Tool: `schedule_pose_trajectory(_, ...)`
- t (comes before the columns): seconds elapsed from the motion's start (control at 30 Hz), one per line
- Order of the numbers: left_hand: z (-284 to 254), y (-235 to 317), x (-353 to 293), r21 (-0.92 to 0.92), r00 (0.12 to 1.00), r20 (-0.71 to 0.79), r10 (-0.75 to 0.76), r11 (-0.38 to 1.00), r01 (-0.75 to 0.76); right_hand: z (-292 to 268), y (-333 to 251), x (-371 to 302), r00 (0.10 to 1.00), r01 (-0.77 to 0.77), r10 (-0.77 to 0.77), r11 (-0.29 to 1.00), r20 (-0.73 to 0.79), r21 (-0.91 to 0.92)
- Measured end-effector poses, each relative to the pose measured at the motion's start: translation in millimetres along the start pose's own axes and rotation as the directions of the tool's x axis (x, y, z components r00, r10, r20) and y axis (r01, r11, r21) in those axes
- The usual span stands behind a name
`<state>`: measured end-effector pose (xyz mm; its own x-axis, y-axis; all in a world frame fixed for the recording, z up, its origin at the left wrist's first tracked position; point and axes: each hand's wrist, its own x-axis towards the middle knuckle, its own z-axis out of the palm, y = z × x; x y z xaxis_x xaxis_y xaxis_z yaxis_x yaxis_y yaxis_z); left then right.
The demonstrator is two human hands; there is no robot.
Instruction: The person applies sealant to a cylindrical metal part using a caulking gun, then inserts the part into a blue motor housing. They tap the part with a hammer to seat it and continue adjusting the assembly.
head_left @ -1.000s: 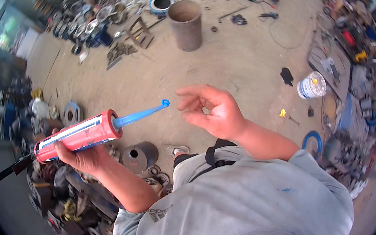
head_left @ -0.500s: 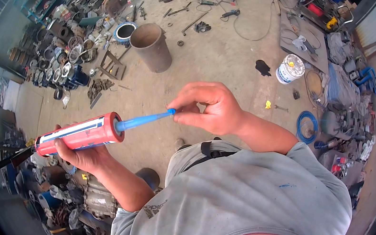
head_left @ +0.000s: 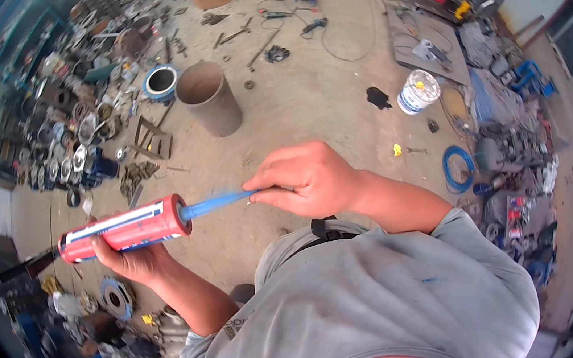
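Observation:
A red sealant tube [head_left: 139,223] with a white and blue stripe lies nearly level in front of me. My left hand [head_left: 135,262] is wrapped around it from below, thumb along the near side. A dark handle-like part [head_left: 26,265] sticks out at its left end. From the right end juts a blue tapered nozzle [head_left: 211,204], slightly blurred. My right hand [head_left: 316,181] pinches the nozzle's tip between thumb and fingers, which hide the very end.
Beyond my hands stands a rusty open drum [head_left: 210,105] on the concrete floor. A white bucket [head_left: 419,92] and a coiled blue hose [head_left: 458,169] lie to the right. Heaps of metal parts [head_left: 66,148] line the left side.
The blue cap seen at the nozzle's tip is now covered by my right fingers. My right hand has shifted slightly left and down. The view of the floor has moved too.

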<state>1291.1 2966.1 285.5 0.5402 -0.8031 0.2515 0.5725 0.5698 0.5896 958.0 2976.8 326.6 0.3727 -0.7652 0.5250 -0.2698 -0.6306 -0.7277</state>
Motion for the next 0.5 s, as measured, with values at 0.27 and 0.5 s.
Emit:
schedule_pose_trajectory(0.27,10,-64,63,0.08,0.986,0.105,-0.128,0.99,0.12,1,30,6,0.868,-0.496,0.489,0.836,0.093,0.234)
schedule_pose_trajectory(0.5,68,-182,83,0.224,0.904,0.337,-0.262,0.955,0.193,-51,99,-32,0.57,-0.731,0.786,0.35,0.241,0.586)
